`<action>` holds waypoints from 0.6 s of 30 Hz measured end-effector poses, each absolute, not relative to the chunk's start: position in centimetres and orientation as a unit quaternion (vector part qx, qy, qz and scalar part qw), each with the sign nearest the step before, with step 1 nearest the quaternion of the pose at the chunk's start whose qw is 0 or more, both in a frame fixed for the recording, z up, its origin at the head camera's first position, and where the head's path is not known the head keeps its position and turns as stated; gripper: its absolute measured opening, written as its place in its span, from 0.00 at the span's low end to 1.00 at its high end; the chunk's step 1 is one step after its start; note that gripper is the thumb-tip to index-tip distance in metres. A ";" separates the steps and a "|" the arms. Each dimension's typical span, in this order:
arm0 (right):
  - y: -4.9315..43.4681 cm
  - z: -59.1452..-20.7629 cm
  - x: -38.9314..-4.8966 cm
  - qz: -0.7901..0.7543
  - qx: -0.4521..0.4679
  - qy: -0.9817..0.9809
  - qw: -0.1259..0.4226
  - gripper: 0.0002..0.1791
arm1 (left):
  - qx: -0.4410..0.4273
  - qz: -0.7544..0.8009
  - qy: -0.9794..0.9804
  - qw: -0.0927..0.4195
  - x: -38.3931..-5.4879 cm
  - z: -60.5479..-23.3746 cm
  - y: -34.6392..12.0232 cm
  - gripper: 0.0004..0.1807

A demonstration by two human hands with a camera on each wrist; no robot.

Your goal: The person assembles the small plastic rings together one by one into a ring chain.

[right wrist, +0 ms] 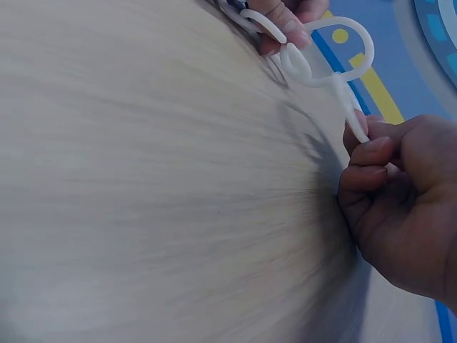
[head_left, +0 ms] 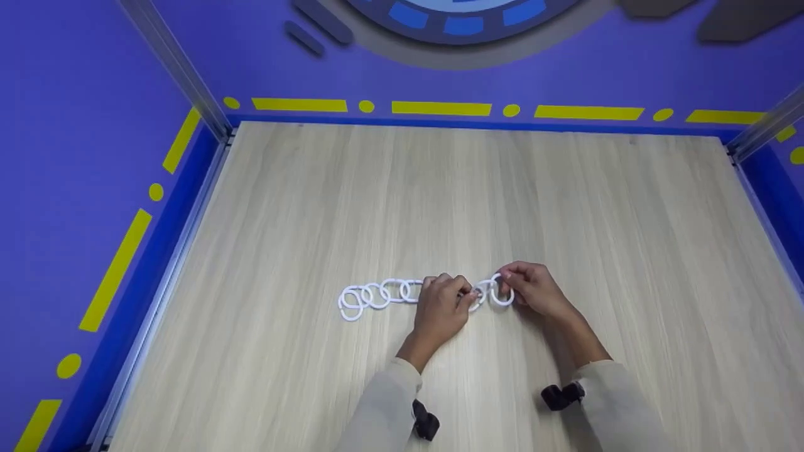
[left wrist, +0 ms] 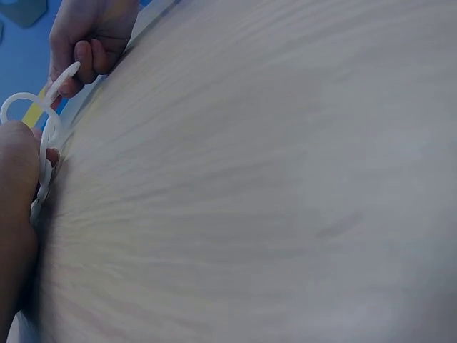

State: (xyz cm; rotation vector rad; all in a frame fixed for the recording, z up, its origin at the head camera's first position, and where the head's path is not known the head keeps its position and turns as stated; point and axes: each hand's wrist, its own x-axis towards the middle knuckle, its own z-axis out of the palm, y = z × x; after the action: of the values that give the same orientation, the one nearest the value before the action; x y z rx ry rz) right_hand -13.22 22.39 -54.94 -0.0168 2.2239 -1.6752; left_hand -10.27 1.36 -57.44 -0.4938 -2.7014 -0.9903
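A chain of white plastic rings (head_left: pixel 378 295) lies across the wooden table, its left part flat on the surface. My left hand (head_left: pixel 442 307) covers the middle of the chain and pinches a ring between thumb and fingers. Right of it, my right hand (head_left: pixel 534 289) pinches the end ring (head_left: pixel 502 295) between thumb and index finger. In the right wrist view a linked ring (right wrist: pixel 368 50) spans the space between both hands, raised off the table. The left wrist view shows the ring (left wrist: pixel 51 136) beside the left hand, whose fingertips are mostly hidden there.
The light wood table (head_left: pixel 301 207) fills the space around the hands. Blue panels with yellow marks (head_left: pixel 440 108) stand along its back and sides, with metal posts (head_left: pixel 182 69) at the corners. Black wrist devices (head_left: pixel 426 424) sit at both sleeves.
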 end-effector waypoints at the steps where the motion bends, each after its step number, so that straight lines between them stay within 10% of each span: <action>1: 22.3 -55.0 -13.3 -0.594 -0.011 0.784 0.180 0.14 | -0.168 -0.335 -0.920 0.113 -10.3 -57.4 1.3 0.05; 18: 26.0 -55.1 -12.5 -0.632 0.091 0.755 0.149 0.13 | -0.207 -0.322 -0.907 0.173 -10.1 -57.1 -2.6 0.08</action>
State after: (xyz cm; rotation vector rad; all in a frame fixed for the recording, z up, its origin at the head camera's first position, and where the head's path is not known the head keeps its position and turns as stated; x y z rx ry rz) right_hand -12.55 26.05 -55.15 0.2608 2.1703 -1.8166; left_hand -10.15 -2.59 -57.09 -0.5877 -2.5747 -0.9138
